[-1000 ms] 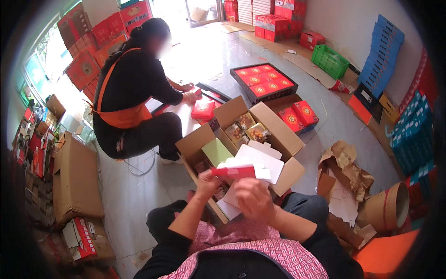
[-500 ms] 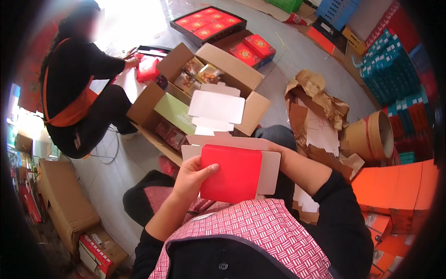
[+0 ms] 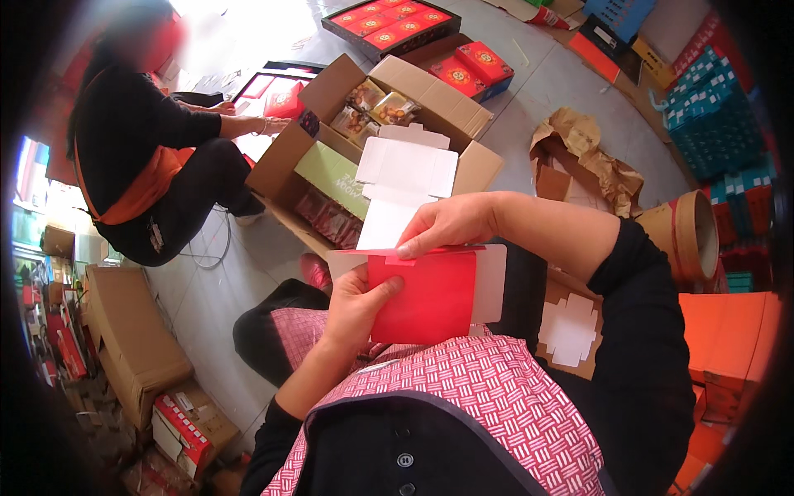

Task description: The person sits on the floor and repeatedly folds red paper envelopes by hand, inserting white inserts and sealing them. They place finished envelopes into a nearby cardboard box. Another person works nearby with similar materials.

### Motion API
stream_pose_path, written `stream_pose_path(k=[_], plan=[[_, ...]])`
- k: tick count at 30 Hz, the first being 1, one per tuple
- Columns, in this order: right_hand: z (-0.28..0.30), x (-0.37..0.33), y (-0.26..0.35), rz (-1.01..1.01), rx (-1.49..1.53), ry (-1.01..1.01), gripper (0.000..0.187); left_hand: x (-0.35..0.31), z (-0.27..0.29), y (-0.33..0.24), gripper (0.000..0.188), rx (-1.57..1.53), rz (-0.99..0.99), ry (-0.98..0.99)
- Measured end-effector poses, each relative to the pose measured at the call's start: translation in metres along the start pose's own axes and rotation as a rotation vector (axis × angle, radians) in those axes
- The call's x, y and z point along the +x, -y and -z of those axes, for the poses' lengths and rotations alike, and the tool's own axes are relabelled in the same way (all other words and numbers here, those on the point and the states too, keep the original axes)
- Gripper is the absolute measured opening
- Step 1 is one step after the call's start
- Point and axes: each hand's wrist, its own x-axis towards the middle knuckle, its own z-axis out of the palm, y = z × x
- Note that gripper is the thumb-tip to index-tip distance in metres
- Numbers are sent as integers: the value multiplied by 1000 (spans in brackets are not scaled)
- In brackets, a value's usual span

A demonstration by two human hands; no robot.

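Observation:
A red folding carton (image 3: 432, 302) with pale inner flaps is in both hands above my lap. My left hand (image 3: 356, 307) grips its left side, thumb lying on the red face. Over its top edge, my right hand (image 3: 451, 221) pinches the folded-down upper flap between thumb and fingers. A pale side flap (image 3: 490, 283) sticks out at the right. Just beyond lie unfolded white card blanks (image 3: 408, 168), partly hidden by my right hand. They rest over an open brown cardboard box (image 3: 437, 93) holding a green box (image 3: 331, 180) and wrapped golden items (image 3: 392, 109).
At the left, another person (image 3: 141, 157) sits handling red boxes (image 3: 284, 99) in a tray. A black tray of red boxes (image 3: 393, 26) lies at the back. Crumpled brown paper (image 3: 579, 149), a round drum (image 3: 682, 236) and orange boxes (image 3: 732, 339) stand right.
My right hand has come from behind the carton to its top edge, and the upper flap is now folded over. The view has shifted slightly. The other person's arm has moved.

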Motion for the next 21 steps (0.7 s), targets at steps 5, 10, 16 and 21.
stream_pose_path(k=[5, 10, 16, 21], plan=[[-18, 0, -2, 218, -619, -138, 52, -4, 0, 0, 23, -1, 16, 3], [-29, -3, -5, 283, -653, -235, 48, -5, 7, 10, 34, 11, 37, 15], [-10, -3, -34, 340, 7, -141, 39, -15, -6, 0, 59, -9, -210, -54], [-10, 6, -32, 374, -172, -156, 39, -13, 8, 9, 50, 116, -179, 41]])
